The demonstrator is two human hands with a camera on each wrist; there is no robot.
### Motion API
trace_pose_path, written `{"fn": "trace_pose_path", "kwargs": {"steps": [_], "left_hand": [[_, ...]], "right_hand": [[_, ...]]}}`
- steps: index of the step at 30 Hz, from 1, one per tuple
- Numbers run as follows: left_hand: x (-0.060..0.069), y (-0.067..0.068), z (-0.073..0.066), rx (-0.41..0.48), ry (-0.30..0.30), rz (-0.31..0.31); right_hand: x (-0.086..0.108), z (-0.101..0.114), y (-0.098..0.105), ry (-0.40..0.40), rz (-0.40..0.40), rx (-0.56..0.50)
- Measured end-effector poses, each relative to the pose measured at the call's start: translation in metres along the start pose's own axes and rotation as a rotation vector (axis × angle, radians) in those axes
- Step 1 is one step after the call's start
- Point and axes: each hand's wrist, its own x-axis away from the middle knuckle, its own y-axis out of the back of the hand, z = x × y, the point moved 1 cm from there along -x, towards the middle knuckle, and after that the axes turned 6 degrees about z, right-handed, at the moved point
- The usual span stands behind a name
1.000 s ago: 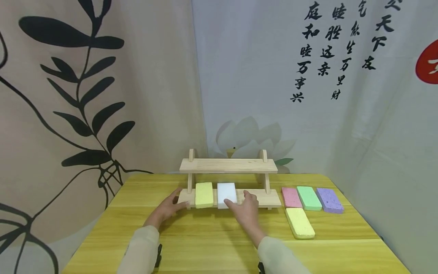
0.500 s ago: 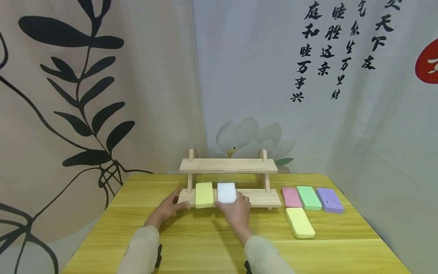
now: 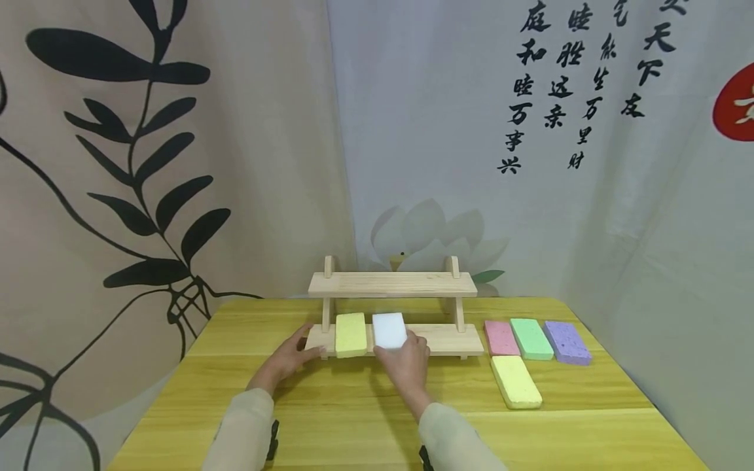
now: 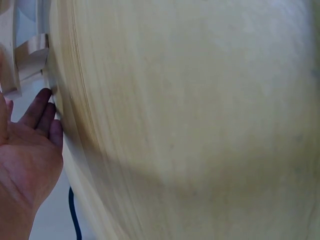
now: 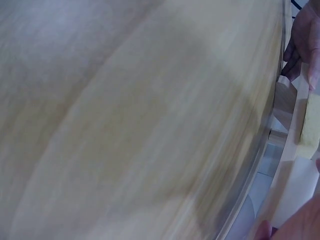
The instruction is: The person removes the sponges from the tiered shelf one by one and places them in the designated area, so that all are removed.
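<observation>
A two-tier wooden shelf [image 3: 393, 285] stands near the table's back edge. On its lower board [image 3: 450, 339] are a yellow sponge [image 3: 351, 335] and, to its right, a white sponge [image 3: 389, 330]. My right hand [image 3: 406, 369] grips the white sponge's lower end between thumb and fingers, hiding that end; in the right wrist view the white sponge [image 5: 296, 192] shows beside the yellow one [image 5: 311, 122]. My left hand [image 3: 288, 358] holds the lower board's left end, thumb at the front; its fingers [image 4: 45, 114] extend by the end in the left wrist view.
Right of the shelf, a pink sponge [image 3: 502, 339], a green sponge [image 3: 532, 339] and a purple sponge [image 3: 567, 343] lie in a row on the wooden table [image 3: 336, 425]. A second yellow sponge [image 3: 516, 382] lies in front of them. A printed curtain [image 3: 283, 163] hangs behind.
My right hand has shifted left from the white sponge's right side to its lower end and now grips it. The white sponge has turned slightly. My left hand stays at the shelf.
</observation>
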Motion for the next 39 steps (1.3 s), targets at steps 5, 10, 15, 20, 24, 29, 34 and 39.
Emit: {"fn": "trace_pose_path", "kwargs": {"steps": [5,10,15,20,24,29,34,39], "left_hand": [[0.003,0.001,-0.002,-0.013,-0.009,-0.002],[0.002,0.000,-0.001,0.000,-0.011,0.003],[0.001,0.000,-0.003,0.013,-0.012,0.002],[0.001,0.000,-0.003,-0.003,-0.010,0.005],[0.001,0.000,-0.002,0.000,0.009,0.008],[0.001,0.000,-0.002,-0.003,0.010,0.013],[0.002,0.000,-0.006,-0.005,0.007,0.016],[0.004,0.000,-0.006,0.024,-0.003,0.012]], "right_hand": [[-0.001,0.001,0.000,0.015,0.005,-0.014],[-0.001,0.000,0.004,0.015,0.006,-0.026],[-0.003,0.000,0.011,0.043,0.008,-0.012],[-0.004,-0.002,0.018,0.032,0.023,0.011],[-0.006,-0.006,0.024,0.025,0.033,0.049],[-0.008,-0.013,0.035,0.041,0.032,0.058],[-0.009,-0.021,0.046,0.054,0.050,0.051],[-0.010,-0.027,0.056,0.064,0.055,0.076]]}}
